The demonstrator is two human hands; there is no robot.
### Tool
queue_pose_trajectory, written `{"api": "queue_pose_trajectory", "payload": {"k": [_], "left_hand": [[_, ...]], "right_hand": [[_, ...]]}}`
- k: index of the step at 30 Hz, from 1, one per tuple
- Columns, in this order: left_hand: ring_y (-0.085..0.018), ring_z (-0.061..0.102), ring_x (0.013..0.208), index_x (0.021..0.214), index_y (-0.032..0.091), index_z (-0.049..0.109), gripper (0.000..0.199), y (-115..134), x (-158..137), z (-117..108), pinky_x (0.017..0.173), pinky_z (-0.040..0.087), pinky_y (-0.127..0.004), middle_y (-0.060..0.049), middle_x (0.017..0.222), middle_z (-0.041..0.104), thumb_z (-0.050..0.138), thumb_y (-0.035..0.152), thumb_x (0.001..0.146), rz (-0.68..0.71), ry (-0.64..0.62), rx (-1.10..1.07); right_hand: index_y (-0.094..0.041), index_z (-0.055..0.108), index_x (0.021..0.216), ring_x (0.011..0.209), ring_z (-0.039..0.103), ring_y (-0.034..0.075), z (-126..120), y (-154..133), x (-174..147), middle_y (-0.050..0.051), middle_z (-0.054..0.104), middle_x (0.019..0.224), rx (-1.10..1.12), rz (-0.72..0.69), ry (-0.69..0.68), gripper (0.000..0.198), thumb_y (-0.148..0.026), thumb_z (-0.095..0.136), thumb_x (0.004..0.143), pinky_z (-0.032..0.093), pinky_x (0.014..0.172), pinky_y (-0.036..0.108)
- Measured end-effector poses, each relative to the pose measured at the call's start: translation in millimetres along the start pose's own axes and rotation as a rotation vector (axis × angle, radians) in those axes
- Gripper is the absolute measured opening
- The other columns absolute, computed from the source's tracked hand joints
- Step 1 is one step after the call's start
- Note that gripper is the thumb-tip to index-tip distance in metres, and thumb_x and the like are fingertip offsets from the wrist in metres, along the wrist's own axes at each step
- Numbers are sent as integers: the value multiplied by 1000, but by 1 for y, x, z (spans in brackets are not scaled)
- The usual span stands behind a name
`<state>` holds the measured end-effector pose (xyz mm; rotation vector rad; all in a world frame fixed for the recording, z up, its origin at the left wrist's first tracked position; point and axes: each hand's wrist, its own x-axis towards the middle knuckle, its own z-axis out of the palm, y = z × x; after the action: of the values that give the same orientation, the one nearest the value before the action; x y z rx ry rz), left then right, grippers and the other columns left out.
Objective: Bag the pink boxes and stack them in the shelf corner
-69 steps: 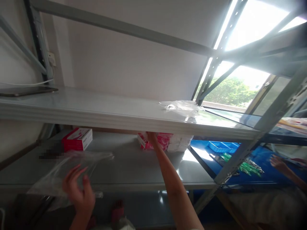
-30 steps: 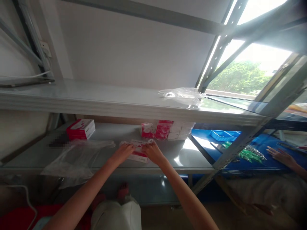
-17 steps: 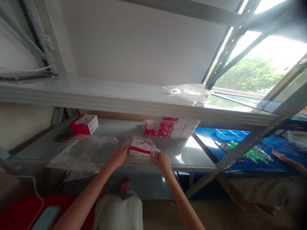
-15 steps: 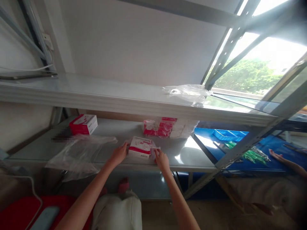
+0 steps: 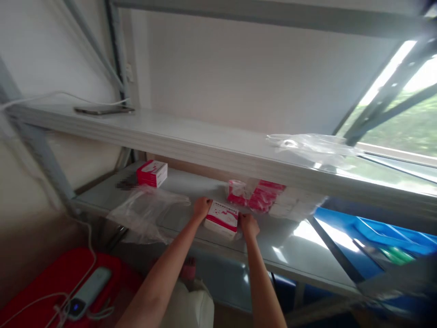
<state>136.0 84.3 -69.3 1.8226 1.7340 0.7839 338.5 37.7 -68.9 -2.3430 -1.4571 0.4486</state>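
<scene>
A red-and-white cardboard box (image 5: 222, 216) lies on the lower shelf in front of me, with clear plastic film showing at its lower right. My left hand (image 5: 202, 208) is closed at the box's upper left corner, fingers pinched. On the opposite side, my right hand (image 5: 250, 224) is closed against the right edge. Whether the fingers pinch only the film or the cardboard too is hard to make out. Left of my left hand, a loose clear plastic bag (image 5: 146, 214) is spread over the shelf's front edge.
Another red-and-white box (image 5: 152, 173) stands at the back left. Several bagged red-and-white packs (image 5: 264, 196) lie behind my right hand. The upper shelf (image 5: 205, 139) overhangs, bearing a clear bag (image 5: 307, 145) and a flat dark device (image 5: 104, 110). Blue trays (image 5: 385, 232) are at right.
My view has swung left and the scene shifts right. Both hands have moved up along the box's sides. The co-worker's hand at the right is out of view.
</scene>
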Motion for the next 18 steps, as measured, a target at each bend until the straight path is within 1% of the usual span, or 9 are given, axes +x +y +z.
{"api": "queue_pose_trajectory", "payload": {"k": [3,5,7,8,11,14,15,16,18], "left_hand": [[-22,65,89,96,14,71,31,0,9,3,74,45,-29,-15,97,71,49,34,89,-57,-5,-6],[-23,65,89,95,13,71,29,-2,13,3,74,46,-30,-16,95,71,49,30,89,-74,-27,-8],[-24,65,91,95,11,71,28,-3,13,4,77,47,-31,-17,97,70,48,26,89,-67,-46,-7],[-24,65,93,96,11,71,27,-4,10,4,79,47,-32,-17,98,70,48,23,89,-51,-55,-7],[-23,62,101,105,13,68,28,-11,-11,2,88,46,-33,-14,104,68,47,16,87,35,-66,-13],[-23,54,111,112,16,64,33,-24,-45,1,96,42,-34,-12,114,63,49,10,84,118,-47,-7],[-23,52,114,112,16,64,35,-29,-57,0,99,41,-35,-12,116,60,49,8,82,156,-29,3],[-24,50,114,111,17,64,35,-32,-69,0,100,41,-37,-12,116,57,50,6,81,215,3,20],[-24,47,116,115,20,61,43,-35,-88,-1,101,41,-40,-10,118,52,47,2,78,329,79,39]], "right_hand": [[-18,65,119,106,63,33,3,2,11,21,66,111,-3,49,-17,59,-52,25,92,49,82,43],[-19,64,120,105,63,33,5,1,18,21,65,112,-12,57,-28,61,-55,23,92,49,82,44],[-20,65,118,104,63,34,7,1,21,21,65,111,-48,25,-36,56,-54,28,91,49,80,44],[-21,65,116,102,64,34,7,1,20,21,66,109,-77,-1,-37,51,-50,32,90,49,79,44],[-21,60,116,94,66,32,12,11,6,17,69,97,-177,-127,-55,40,-36,34,90,49,75,42],[-23,46,130,85,67,31,20,39,-15,13,68,92,-183,-309,-63,44,-31,34,88,49,70,41],[-25,42,133,87,66,30,21,50,-20,12,66,99,-150,-372,-24,47,-34,37,87,49,69,41],[-26,40,135,90,65,30,21,59,-23,12,63,106,-113,-443,54,49,-38,38,87,50,71,42],[-27,40,135,103,60,32,15,69,-25,14,57,116,-61,-585,223,53,-42,41,85,48,81,45]]}}
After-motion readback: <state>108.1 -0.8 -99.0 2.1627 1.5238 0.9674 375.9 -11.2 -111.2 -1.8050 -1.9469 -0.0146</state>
